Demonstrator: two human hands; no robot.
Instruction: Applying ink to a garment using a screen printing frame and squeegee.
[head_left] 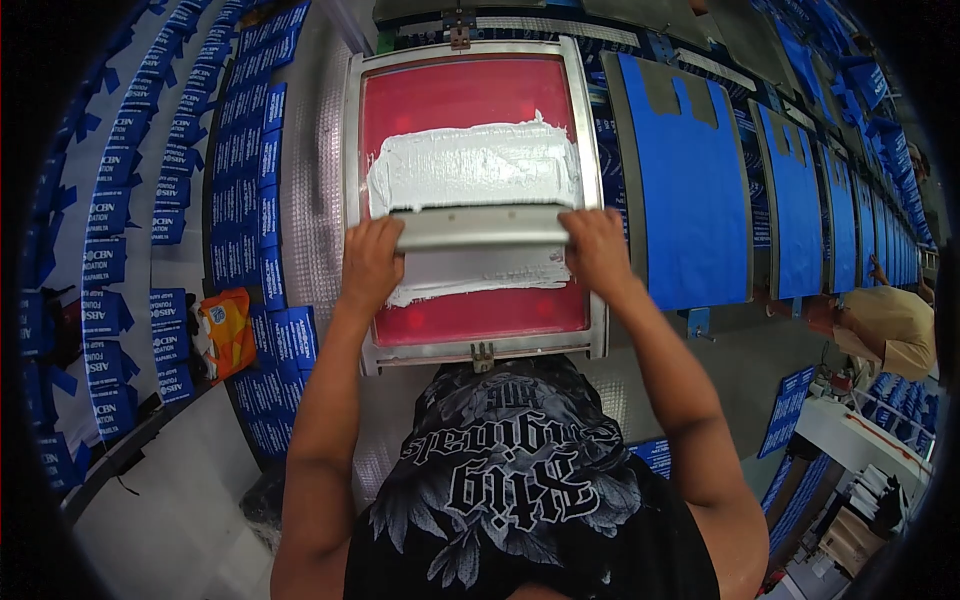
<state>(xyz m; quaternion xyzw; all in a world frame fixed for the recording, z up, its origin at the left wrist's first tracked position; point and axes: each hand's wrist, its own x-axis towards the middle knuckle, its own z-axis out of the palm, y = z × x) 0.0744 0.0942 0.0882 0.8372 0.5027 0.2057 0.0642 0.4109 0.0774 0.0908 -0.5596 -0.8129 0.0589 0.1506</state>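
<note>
A screen printing frame (587, 140) with silvery metal sides lies in front of me, its mesh (455, 85) red. Thick white ink (465, 165) spreads in a rough band across the middle of the mesh. Across this band lies a squeegee (484, 230) with a pale, long handle. My left hand (374, 258) is closed around the handle's left end, and my right hand (600, 252) grips its right end. More white ink shows on the near side of the squeegee, ragged along its lower edge. What lies beneath the screen is hidden.
Rightward runs a row of boards bearing blue fabric pieces (690, 190). Many printed blue pieces (240, 170) lie along the left, near an orange packet (228, 330). Metal hinge clamps (482, 357) sit at the frame's near and far ends. Another person (885, 325) is at the far right.
</note>
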